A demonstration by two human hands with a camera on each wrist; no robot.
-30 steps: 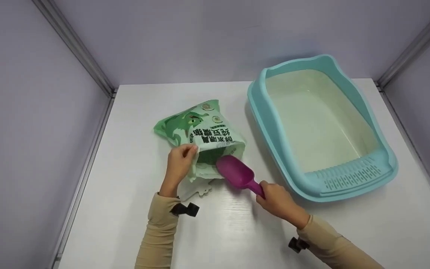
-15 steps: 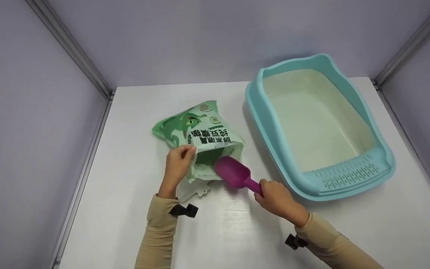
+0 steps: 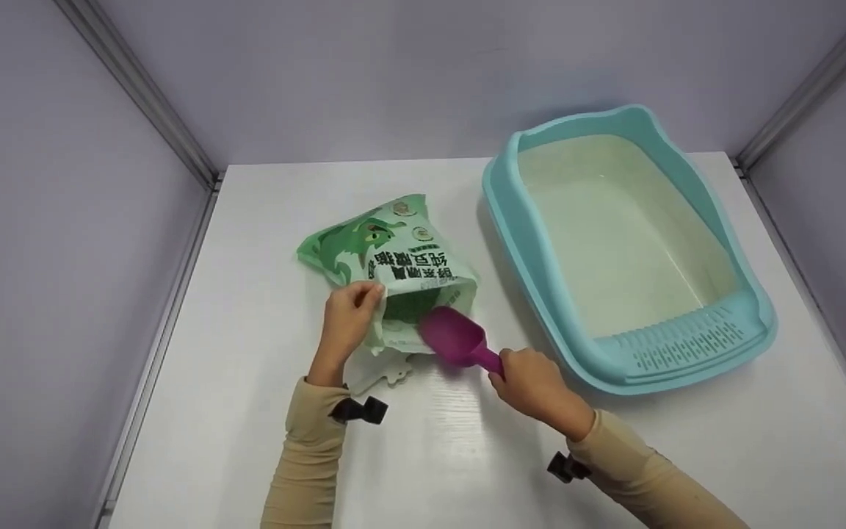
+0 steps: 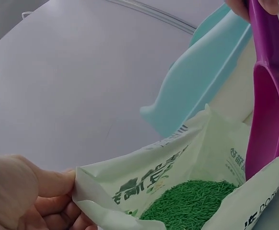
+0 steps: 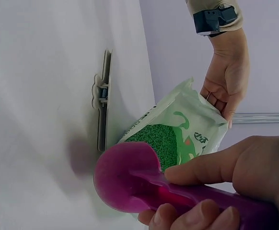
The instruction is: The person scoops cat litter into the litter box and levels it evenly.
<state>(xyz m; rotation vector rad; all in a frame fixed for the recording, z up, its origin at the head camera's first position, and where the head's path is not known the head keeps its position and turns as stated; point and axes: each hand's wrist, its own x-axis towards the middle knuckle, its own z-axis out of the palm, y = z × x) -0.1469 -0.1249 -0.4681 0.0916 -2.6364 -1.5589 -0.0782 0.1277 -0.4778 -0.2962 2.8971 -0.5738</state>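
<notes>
A green and white bag [image 3: 416,257] of cat litter lies on the table with its mouth toward me. My left hand [image 3: 349,316] pinches the left edge of that mouth between thumb and fingers. Green pellet litter [image 4: 187,203] shows inside the bag in the left wrist view. My right hand [image 3: 533,386] grips the handle of a purple scoop [image 3: 454,336], its bowl right at the lower right rim of the bag's mouth. In the right wrist view the fingers curl round the scoop's handle, and the bowl overlaps the bag's opening.
A light blue litter box [image 3: 540,250] with a pale inside stands on the right of the white table [image 3: 261,220]. Close below the bag lies a white sealing clip [image 5: 103,98] with a spring. Grey walls [image 3: 364,81] enclose the back and sides.
My right hand has moved slightly left with the scoop, bringing its bowl a little closer into the bag's mouth. My left hand keeps its pinch on the bag's edge.
</notes>
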